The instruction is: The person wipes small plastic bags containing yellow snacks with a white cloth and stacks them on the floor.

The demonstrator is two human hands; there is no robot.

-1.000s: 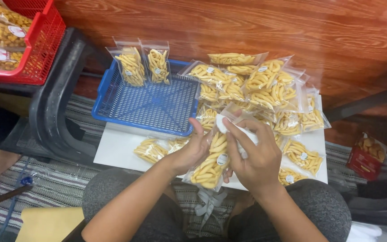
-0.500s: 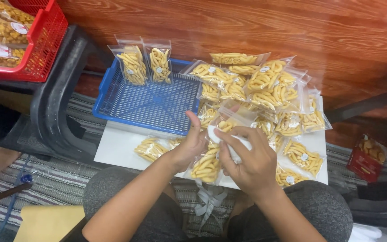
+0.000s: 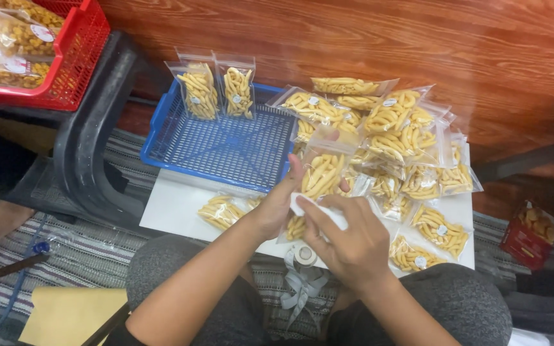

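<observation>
Left hand [image 3: 276, 206]: fingers curled around a clear plastic pouch [image 3: 320, 172] of yellow finger-shaped snacks, which is gripped from its left side, thumb raised along the edge. The pouch is held upright above the near edge of the white board [image 3: 174, 208], just right of the blue tray.

Right hand [image 3: 349, 240]: fingers bent and partly closed; a small white sheet [image 3: 320, 213] is pinched between thumb and fingertips, just below the held pouch.

Blue tray [image 3: 226, 150]: one, rectangular, perforated plastic mesh, lying on the board. Two filled pouches [image 3: 216, 90] are stood upright against its far wall.

Loose pouches [image 3: 392, 134]: transparent, glossy, flat, each marked with a small round white sticker; heaped in an overlapping pile right of the tray. An exact count cannot be told, though more than ten are seen. One further pouch [image 3: 221, 210] is laid flat on the board beside the left wrist.

Red basket [image 3: 75, 57]: one, lattice plastic, at upper left, holding larger bags of snacks.

Backdrop: polished reddish wood [image 3: 354, 38].
</observation>
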